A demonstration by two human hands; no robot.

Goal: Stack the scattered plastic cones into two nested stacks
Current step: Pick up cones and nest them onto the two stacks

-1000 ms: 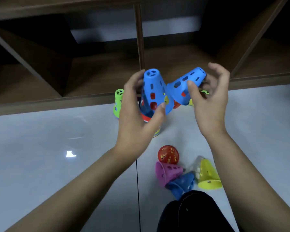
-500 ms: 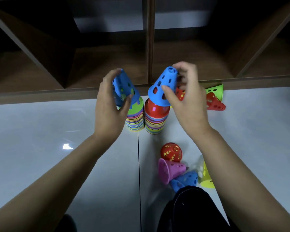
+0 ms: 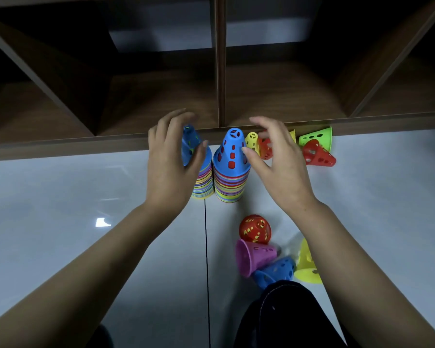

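Two nested stacks of coloured cones stand side by side on the floor. A blue cone (image 3: pixel 232 151) caps the right stack (image 3: pixel 229 187). Another blue cone (image 3: pixel 190 144) sits on the left stack (image 3: pixel 203 184), half hidden by my left hand (image 3: pixel 171 167), which is cupped around it with fingers spread and the thumb at its side. My right hand (image 3: pixel 276 167) hovers open just right of the right stack, thumb tip beside the blue cone. Loose cones lie behind: yellow (image 3: pixel 252 143), red (image 3: pixel 265 149), green (image 3: pixel 317 138), red (image 3: pixel 318 154).
Nearer me lie a red cone (image 3: pixel 254 229), a magenta cone (image 3: pixel 254 257), a blue cone (image 3: pixel 276 271) and a yellow cone (image 3: pixel 305 264), next to my dark-trousered knee (image 3: pixel 286 315). A brown wooden shelf unit (image 3: pixel 86 144) runs along the back of the pale glossy floor.
Both blue cones went down from my hands onto the two stacks. My fingers have spread apart and come off the right cone; the left hand loosens around its cone.
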